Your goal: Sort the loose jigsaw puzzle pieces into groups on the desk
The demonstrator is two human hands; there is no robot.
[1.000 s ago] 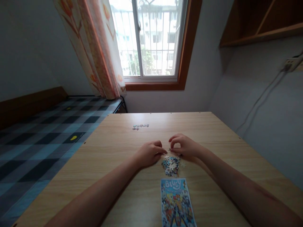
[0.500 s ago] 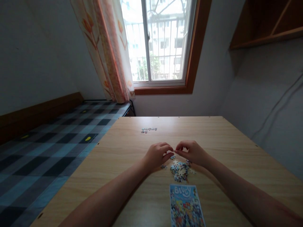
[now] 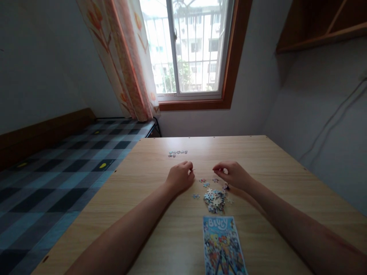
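Note:
My left hand [image 3: 180, 177] is closed, thumb against forefinger, with the edge of a small puzzle piece [image 3: 194, 169] showing at the tips. Across a gap to its right, my right hand [image 3: 233, 174] is in a pinch just above the table; anything between its fingertips is too small to make out. Between and below the hands lie a few loose pieces, a reddish one [image 3: 202, 180] and a bluish one [image 3: 206, 185] among them. Nearer me is a heap of jigsaw pieces [image 3: 215, 200], some with their pale backs up. Farther back rests a joined strip of pieces [image 3: 177, 153].
A colourful "Bluey" picture sheet [image 3: 223, 244] lies in front of the heap on the wooden table [image 3: 143, 229]. To the left stands a bed with a checked cover [image 3: 71, 179]. A window and curtain [image 3: 126, 57] are beyond the table, and a wooden shelf [image 3: 323, 42] hangs at right.
My hands, whose fingertips were meeting, have moved apart; the left went leftward with a puzzle piece. Loose pieces that they hid now show. The view has tipped down slightly.

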